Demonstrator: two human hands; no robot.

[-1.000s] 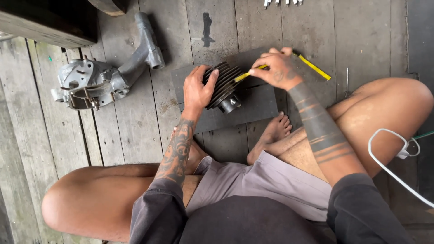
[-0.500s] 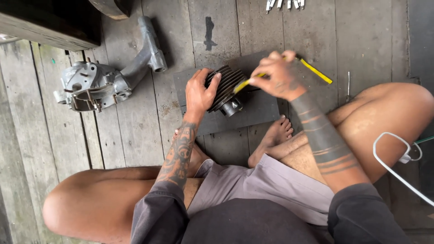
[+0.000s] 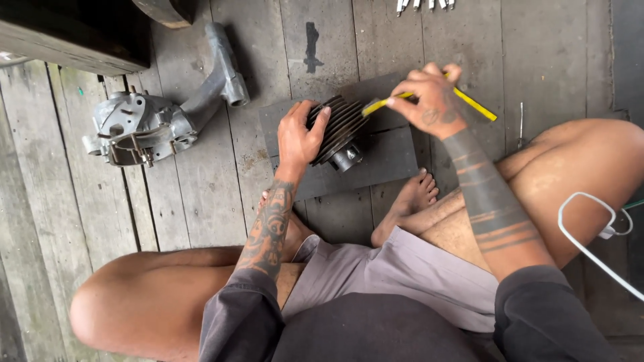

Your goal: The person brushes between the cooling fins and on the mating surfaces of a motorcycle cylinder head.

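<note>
I sit cross-legged on a weathered plank floor. A dark finned engine cylinder (image 3: 341, 131) lies tilted on a dark rectangular mat (image 3: 392, 157) in front of me. My left hand (image 3: 300, 137) grips the cylinder's left side, fingers over the fins. My right hand (image 3: 429, 100) holds a yellow stick-like tool (image 3: 473, 104) whose tip rests against the fins at the upper right of the cylinder.
A grey metal engine casing (image 3: 141, 127) with a long arm (image 3: 221, 74) lies on the planks at left. A dark box (image 3: 67, 33) fills the top-left corner. Small metal pieces (image 3: 422, 5) lie at the top edge, a thin metal rod (image 3: 520, 124) at right, a white cable (image 3: 590, 234) by my right knee.
Both hands stay on the cylinder. My right hand has shifted slightly with the yellow tool against the fins, and my view has drifted a little.
</note>
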